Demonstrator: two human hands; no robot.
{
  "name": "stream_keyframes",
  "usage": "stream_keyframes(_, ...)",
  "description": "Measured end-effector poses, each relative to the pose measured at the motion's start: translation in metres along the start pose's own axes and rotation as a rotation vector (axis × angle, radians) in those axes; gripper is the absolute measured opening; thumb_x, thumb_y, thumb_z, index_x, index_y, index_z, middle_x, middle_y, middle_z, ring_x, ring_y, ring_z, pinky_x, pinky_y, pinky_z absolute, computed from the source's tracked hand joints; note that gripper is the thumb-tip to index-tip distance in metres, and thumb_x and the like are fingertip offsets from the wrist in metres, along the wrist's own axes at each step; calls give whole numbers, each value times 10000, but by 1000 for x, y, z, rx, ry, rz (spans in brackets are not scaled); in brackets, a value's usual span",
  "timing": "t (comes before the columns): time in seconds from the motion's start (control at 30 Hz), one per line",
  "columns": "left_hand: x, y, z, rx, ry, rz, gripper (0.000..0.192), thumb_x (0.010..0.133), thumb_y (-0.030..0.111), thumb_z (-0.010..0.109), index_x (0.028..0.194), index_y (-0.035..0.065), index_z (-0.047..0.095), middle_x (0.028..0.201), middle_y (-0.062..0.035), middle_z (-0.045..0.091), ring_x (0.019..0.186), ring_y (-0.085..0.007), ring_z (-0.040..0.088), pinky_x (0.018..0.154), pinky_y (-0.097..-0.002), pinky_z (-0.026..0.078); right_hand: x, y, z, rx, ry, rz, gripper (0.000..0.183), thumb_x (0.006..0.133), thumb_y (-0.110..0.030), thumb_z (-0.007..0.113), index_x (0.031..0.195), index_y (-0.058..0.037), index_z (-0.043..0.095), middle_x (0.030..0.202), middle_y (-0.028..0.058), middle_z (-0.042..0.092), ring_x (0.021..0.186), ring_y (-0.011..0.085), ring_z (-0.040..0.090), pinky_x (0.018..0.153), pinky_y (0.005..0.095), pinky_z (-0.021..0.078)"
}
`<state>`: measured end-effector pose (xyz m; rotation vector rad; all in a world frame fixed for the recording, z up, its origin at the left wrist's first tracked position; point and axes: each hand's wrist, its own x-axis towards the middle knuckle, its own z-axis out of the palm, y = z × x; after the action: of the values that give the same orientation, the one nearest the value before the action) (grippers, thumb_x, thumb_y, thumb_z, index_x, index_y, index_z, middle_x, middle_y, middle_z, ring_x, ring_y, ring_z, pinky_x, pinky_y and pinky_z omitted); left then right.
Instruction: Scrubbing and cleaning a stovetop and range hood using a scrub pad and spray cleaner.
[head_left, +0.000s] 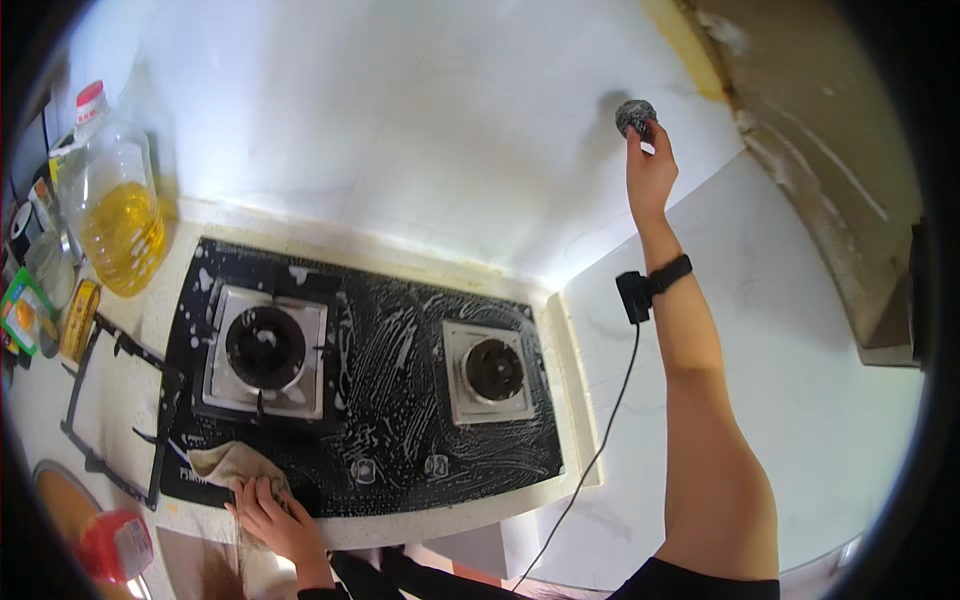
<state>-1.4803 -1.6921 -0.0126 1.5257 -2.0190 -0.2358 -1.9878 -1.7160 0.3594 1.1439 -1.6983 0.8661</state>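
Note:
My right hand (649, 161) is raised high at the upper right, its fingertips closed on a metal scouring ball (636, 118) beside the white marbled wall (450, 135). A black strap with a small device and a cable is on that wrist. Low at the left, my left hand (271, 517) grips a beige cloth (234, 466) at the front edge of a black glass gas cooktop (390, 375). White suds streak the glass. The left burner (265, 346) and the right burner (493, 369) sit on square metal plates, with two knobs in front.
A black pan support (112, 412) overlaps the cooktop's left edge. On the counter at the left stand a large oil bottle (124, 225), a yellow box (79, 321) and a green packet (28, 311). A red container (116, 546) is at lower left. A stained hood (810, 150) juts out at upper right.

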Motion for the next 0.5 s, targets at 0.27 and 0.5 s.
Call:
stream_keyframes(0.27,-3,1,-3,-20,-37,-54,324,805,50,504,1129,57,493,1192,-115,471,1238,-323,387,1090,-568,223,130,69,31,-217,224,488,370,782,-257,665,1067,-28,609,1003,211,639,918,368,609,807,424,478)
stream_keyframes(0.5,1,7,-8,-93,23,-17,360,763,56,542,1120,61,497,1182,-116,477,1238,-318,388,1096,-560,224,183,-78,71,-350,252,-131,282,826,-265,618,926,-18,523,910,234,567,836,411,553,723,477,458)
